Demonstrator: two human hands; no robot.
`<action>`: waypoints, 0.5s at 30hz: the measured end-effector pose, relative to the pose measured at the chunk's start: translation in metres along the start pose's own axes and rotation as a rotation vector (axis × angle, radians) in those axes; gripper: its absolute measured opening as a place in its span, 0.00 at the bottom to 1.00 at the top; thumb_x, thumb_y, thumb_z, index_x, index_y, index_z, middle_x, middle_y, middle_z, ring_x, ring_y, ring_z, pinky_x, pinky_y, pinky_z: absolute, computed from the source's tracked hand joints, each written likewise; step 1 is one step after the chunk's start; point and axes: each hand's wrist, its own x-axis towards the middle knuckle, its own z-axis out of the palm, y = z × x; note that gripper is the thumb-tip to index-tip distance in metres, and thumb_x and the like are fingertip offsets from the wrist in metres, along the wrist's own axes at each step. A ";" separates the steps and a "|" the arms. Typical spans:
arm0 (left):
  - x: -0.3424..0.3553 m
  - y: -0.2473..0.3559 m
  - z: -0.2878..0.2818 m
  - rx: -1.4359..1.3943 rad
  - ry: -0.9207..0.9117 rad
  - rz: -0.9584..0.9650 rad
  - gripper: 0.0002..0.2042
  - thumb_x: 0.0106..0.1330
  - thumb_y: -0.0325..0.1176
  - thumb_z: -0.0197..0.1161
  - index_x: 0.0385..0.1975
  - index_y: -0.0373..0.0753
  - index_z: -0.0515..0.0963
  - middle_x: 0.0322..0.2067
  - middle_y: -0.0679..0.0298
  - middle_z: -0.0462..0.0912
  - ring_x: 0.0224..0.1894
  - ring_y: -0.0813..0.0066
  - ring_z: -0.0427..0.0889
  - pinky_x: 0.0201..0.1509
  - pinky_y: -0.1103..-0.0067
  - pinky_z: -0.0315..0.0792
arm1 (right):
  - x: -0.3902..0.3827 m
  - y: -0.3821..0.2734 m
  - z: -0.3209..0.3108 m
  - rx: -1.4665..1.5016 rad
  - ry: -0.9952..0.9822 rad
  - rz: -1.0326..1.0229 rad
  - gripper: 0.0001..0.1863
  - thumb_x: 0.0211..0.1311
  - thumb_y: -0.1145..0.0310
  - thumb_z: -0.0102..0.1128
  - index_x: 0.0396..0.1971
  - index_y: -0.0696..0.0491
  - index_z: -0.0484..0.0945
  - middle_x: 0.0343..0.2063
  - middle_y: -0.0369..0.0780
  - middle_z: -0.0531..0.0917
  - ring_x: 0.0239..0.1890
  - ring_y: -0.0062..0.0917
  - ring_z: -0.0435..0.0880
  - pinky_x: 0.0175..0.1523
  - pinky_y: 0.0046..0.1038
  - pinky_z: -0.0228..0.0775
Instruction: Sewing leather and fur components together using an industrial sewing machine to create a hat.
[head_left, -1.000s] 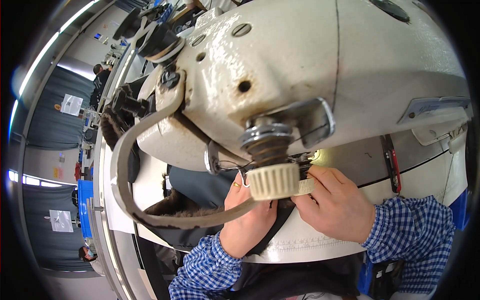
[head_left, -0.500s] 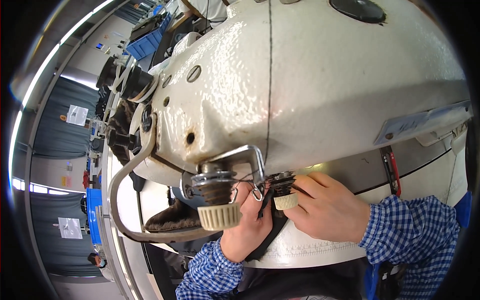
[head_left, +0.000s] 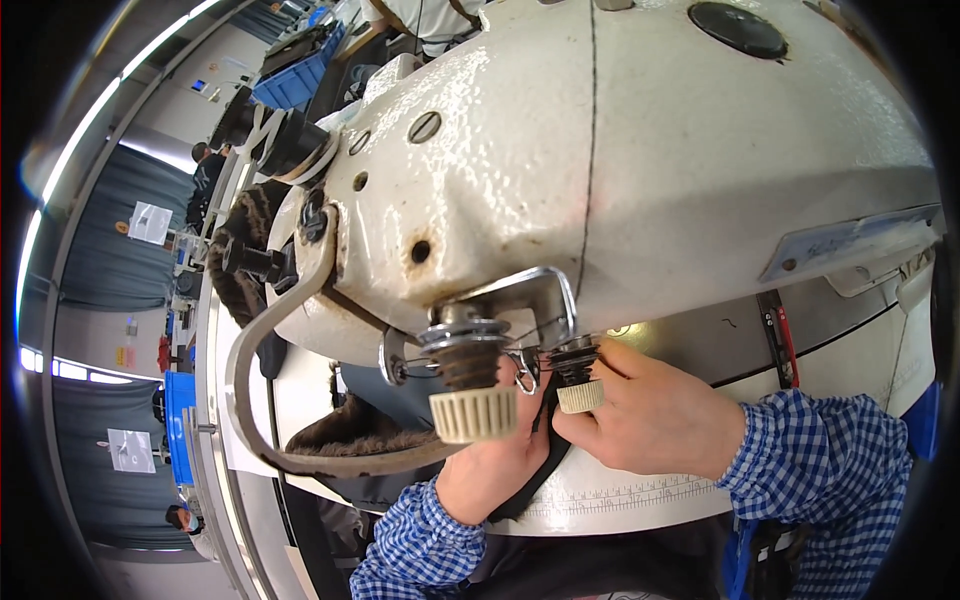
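A white industrial sewing machine head (head_left: 720, 170) fills the upper view, with two ridged tension knobs (head_left: 472, 413) and a metal lever bar in front. Beneath it, my left hand (head_left: 490, 465) pinches dark fabric (head_left: 395, 385) with brown fur (head_left: 355, 430), its fingertips partly hidden behind the knobs. My right hand (head_left: 655, 415) lies just right of the smaller knob (head_left: 580, 395), fingers curled onto the same fabric, tips hidden near the needle area.
Red-handled snips (head_left: 780, 340) lie right of my hands on the machine bed. The white bed's edge (head_left: 620, 515) has a printed scale. Blue crates (head_left: 285, 80), curtains and co-workers (head_left: 205, 170) are at left and behind.
The viewpoint has shifted, bringing more machine head and the smaller knob into view, then swung slightly back. My hands remain on the fabric, the right fingers moved slightly inward.
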 end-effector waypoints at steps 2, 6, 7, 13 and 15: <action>0.001 -0.003 0.001 0.102 -0.046 0.068 0.33 0.46 0.22 0.69 0.60 0.43 0.82 0.30 0.60 0.74 0.30 0.59 0.78 0.32 0.69 0.74 | -0.002 -0.002 0.000 -0.028 -0.020 -0.014 0.11 0.59 0.63 0.59 0.34 0.55 0.76 0.36 0.46 0.86 0.47 0.37 0.83 0.52 0.31 0.72; 0.008 0.002 -0.006 0.171 -0.151 0.097 0.34 0.47 0.25 0.69 0.62 0.44 0.80 0.31 0.59 0.74 0.30 0.59 0.78 0.29 0.69 0.73 | -0.008 -0.012 0.001 -0.043 -0.009 -0.035 0.13 0.62 0.62 0.58 0.37 0.57 0.77 0.35 0.48 0.87 0.44 0.38 0.84 0.47 0.30 0.73; 0.010 0.004 -0.008 0.187 -0.165 0.110 0.34 0.48 0.25 0.69 0.62 0.44 0.80 0.31 0.59 0.75 0.30 0.59 0.79 0.29 0.69 0.73 | -0.010 -0.011 0.001 -0.030 0.013 -0.045 0.14 0.63 0.62 0.58 0.38 0.59 0.77 0.36 0.50 0.87 0.45 0.39 0.85 0.47 0.31 0.75; 0.010 0.004 -0.008 0.187 -0.161 0.104 0.32 0.47 0.23 0.69 0.59 0.41 0.81 0.39 0.57 0.83 0.36 0.58 0.82 0.36 0.68 0.77 | -0.011 -0.014 0.005 -0.018 0.071 -0.003 0.13 0.53 0.65 0.60 0.34 0.59 0.77 0.27 0.44 0.82 0.42 0.39 0.85 0.58 0.41 0.80; 0.011 0.001 -0.007 0.163 -0.168 0.111 0.31 0.46 0.23 0.69 0.58 0.41 0.81 0.39 0.57 0.83 0.37 0.58 0.82 0.38 0.67 0.77 | -0.011 -0.014 0.009 -0.019 0.088 0.004 0.13 0.54 0.64 0.60 0.34 0.59 0.78 0.28 0.45 0.83 0.44 0.41 0.86 0.58 0.42 0.80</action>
